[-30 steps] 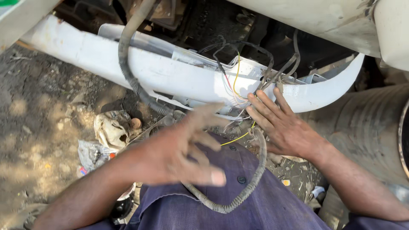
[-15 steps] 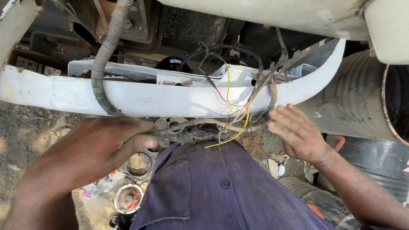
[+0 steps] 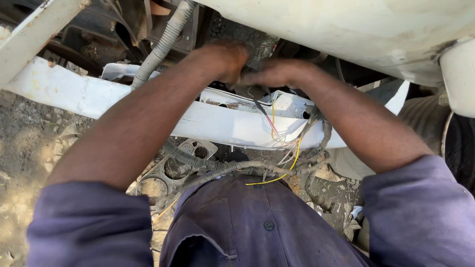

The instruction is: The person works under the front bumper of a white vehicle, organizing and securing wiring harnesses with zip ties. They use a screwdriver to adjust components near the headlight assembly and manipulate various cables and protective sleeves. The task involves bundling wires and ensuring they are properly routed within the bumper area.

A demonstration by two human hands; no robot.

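Note:
My left hand (image 3: 222, 59) and my right hand (image 3: 274, 73) meet up under the white vehicle body (image 3: 356, 29), fingers curled together around a dark part at the top of the wire bundle (image 3: 277, 123). What exactly they grip is hidden by the fingers and blur. Red, yellow and white wires hang from there across the white curved panel (image 3: 217, 123). A corrugated grey hose (image 3: 166, 42) runs up behind my left forearm.
A wire loom in black sleeving (image 3: 222, 168) lies across my lap on the blue coverall (image 3: 257, 227). A metal gauge housing (image 3: 173, 168) rests on the dirt ground (image 3: 24, 148). A dark tyre (image 3: 460, 143) stands at the right.
Both hands have risen from near my lap and the panel's lower edge up to the dark cavity above the white panel, and now come together there.

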